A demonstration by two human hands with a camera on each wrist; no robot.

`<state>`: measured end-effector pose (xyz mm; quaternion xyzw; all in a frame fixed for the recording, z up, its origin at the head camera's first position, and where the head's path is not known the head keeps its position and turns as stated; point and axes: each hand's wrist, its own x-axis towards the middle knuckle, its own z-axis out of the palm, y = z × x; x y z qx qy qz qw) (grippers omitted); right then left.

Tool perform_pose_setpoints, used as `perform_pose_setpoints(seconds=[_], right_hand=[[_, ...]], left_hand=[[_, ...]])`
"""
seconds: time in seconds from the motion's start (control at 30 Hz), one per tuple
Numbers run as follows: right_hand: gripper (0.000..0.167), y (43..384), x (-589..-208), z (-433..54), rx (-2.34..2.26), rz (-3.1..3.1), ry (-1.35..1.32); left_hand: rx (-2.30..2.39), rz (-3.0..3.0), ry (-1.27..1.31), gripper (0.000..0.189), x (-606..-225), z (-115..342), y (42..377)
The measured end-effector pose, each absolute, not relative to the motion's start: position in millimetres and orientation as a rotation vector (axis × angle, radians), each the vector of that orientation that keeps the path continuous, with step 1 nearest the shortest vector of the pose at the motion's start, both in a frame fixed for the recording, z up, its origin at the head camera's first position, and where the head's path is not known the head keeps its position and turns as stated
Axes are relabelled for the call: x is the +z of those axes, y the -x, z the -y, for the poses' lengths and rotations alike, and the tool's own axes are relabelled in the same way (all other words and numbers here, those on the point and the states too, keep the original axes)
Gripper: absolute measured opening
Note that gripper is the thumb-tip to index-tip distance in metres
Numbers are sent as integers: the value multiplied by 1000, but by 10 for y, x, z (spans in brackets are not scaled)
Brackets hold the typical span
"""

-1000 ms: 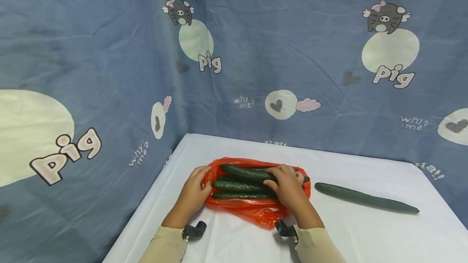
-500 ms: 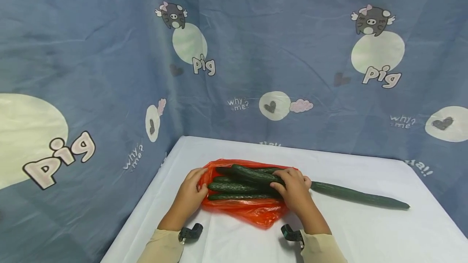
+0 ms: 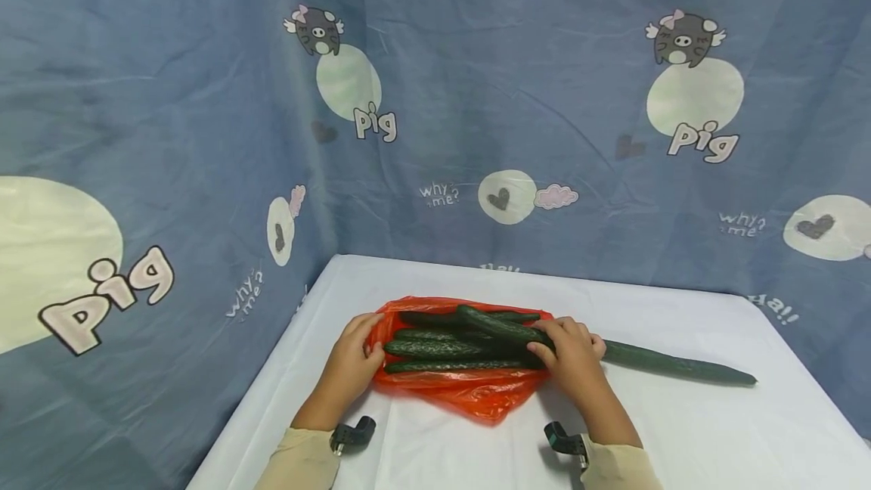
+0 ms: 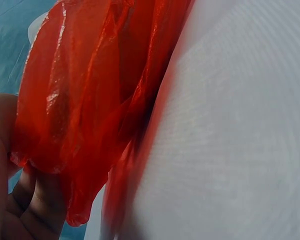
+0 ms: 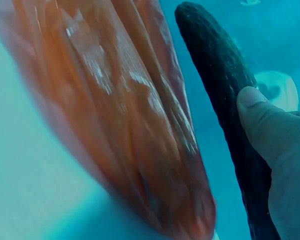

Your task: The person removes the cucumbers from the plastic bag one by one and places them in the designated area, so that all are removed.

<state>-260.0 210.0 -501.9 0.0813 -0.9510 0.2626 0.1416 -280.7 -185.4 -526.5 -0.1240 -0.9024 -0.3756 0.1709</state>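
At the left end of a crinkled red plastic bag (image 3: 469, 398), my left hand (image 3: 350, 354) holds the bag's rim. The left wrist view shows the red film (image 4: 85, 95) between thumb and fingers. My right hand (image 3: 577, 358) grips a dark green cucumber (image 3: 500, 326) by its right part, thumb on the near side. This cucumber slants over the others, and in the right wrist view its rounded end (image 5: 205, 40) stands apart from the bag (image 5: 125, 115). Several more cucumbers (image 3: 435, 348) lie side by side in the bag, their right ends partly hidden.
Right of the bag, a long single cucumber (image 3: 680, 365) lies on the white table cover (image 3: 680, 437), its left end behind my right hand. A blue curtain (image 3: 578, 97) with pig prints stands behind the table and along its left side.
My right hand has moved to the right, drawing the upper cucumber rightward across the others. My left hand keeps its hold on the bag rim. The head view has shifted slightly.
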Motion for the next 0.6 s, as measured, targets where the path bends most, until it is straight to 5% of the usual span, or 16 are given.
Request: perform_pose_setpoints(seconds=[0.6], right_hand=[[36, 2327, -5008, -2656, 746, 2746, -110]], left_hand=[[-1072, 2559, 359, 56, -5270, 1866, 2806]])
